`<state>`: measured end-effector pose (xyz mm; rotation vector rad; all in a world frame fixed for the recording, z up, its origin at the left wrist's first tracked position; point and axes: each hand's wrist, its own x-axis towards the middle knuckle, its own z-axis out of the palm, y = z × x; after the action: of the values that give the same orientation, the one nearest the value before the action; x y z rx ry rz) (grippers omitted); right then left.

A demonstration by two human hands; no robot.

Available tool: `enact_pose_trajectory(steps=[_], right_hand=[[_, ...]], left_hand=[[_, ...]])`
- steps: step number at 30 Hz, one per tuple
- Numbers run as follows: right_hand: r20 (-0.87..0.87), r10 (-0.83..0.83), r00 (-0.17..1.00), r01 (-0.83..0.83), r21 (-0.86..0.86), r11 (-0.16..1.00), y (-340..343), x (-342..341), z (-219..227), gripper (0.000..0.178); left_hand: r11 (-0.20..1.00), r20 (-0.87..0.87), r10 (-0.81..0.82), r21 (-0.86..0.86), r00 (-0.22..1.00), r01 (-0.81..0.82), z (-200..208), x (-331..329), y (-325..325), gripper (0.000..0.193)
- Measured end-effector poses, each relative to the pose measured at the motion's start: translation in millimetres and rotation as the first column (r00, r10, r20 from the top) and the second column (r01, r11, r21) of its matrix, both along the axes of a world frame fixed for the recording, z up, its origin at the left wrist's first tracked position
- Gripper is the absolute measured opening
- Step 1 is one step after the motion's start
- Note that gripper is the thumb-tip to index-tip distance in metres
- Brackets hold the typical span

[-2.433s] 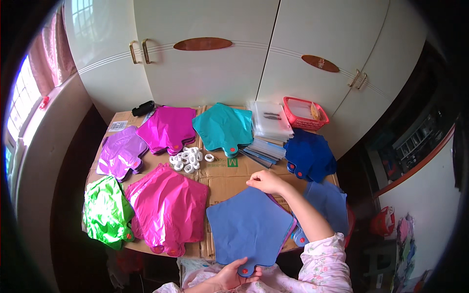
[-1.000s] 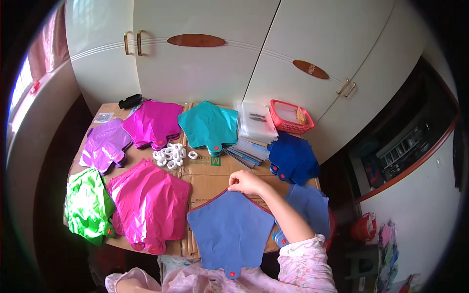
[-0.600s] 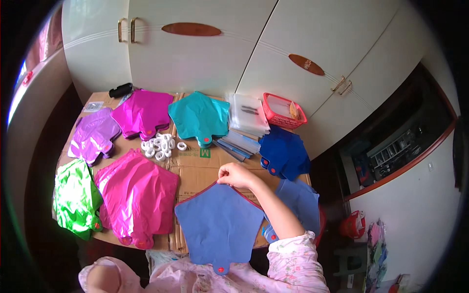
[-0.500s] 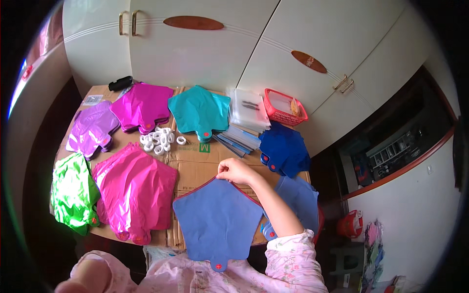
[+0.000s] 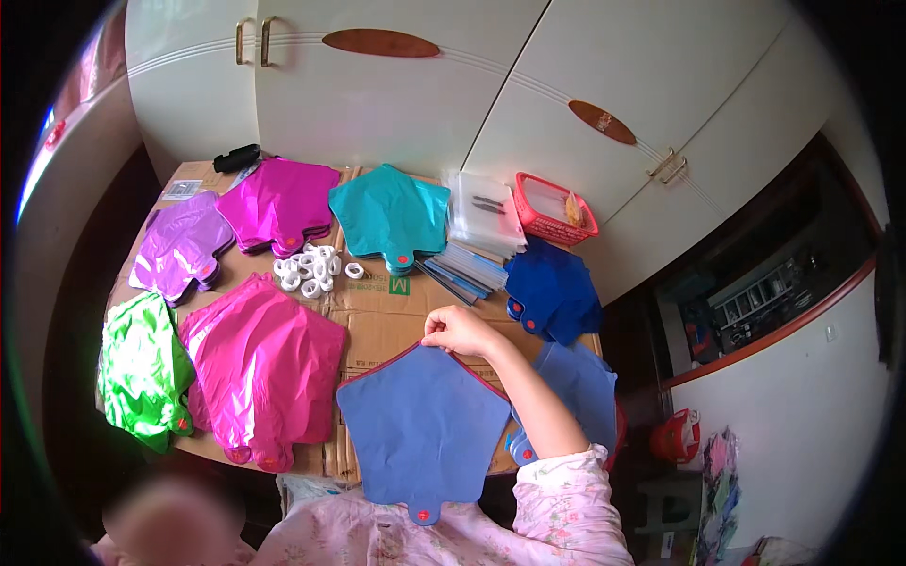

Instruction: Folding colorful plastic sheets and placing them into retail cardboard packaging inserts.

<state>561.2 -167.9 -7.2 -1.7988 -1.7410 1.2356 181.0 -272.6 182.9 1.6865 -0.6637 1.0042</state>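
Note:
My right hand [image 5: 457, 330] pinches the top corner of a flat grey-blue pentagon foil balloon [image 5: 422, 429]. Along its upper edges runs a dark red rim. Its rounded tail with a red dot hangs over the table's near edge, above my lap. My left hand [image 5: 175, 521] is a smeared pale shape at the lower left, off the table; its fingers cannot be made out. Beside my right forearm lie more grey-blue balloons [image 5: 576, 387], partly hidden by the arm. Left of the held balloon is a pile of shiny pink ones [image 5: 269, 368].
Around the cardboard-covered table [image 5: 373, 325] lie green [image 5: 146, 368], lilac [image 5: 179, 241], magenta [image 5: 278, 203], teal [image 5: 389, 212] and dark blue [image 5: 557, 292] balloons. White rings [image 5: 310, 271], flat strips [image 5: 467, 269], clear bags [image 5: 483, 212] and a red basket [image 5: 557, 209] sit among them.
At the lower left, my left hand and floral sleeve have shifted and become a blur. My right hand keeps its pinch on the balloon. The whole view has moved very slightly.

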Motion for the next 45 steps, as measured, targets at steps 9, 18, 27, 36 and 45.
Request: enact_pose_trajectory(steps=[9,18,27,36,45], right_hand=[[0.020,-0.009,1.000,0.009,0.000,1.000,-2,-1,4,0.015],[0.007,-0.028,1.000,0.028,-0.020,0.999,2,0,2,0.015],[0.177,-0.039,0.983,0.004,0.196,0.981,9,-1,0,0.015],[0.236,-0.123,0.964,0.024,0.383,0.924,13,-5,-4,0.016],[0.233,-0.108,0.966,0.005,0.403,0.915,16,-2,-7,0.015]], left_hand=[[0.999,-0.015,0.038,0.010,0.999,-0.038,-1,-3,-2,0.027],[0.998,-0.025,0.058,0.016,0.998,-0.057,-4,-1,2,0.026],[0.998,-0.040,0.063,0.022,0.997,-0.062,-7,3,4,0.025],[0.998,-0.041,0.066,0.023,0.997,-0.065,-12,8,10,0.025],[0.995,-0.064,0.095,0.034,0.993,-0.093,-25,18,14,0.025]])
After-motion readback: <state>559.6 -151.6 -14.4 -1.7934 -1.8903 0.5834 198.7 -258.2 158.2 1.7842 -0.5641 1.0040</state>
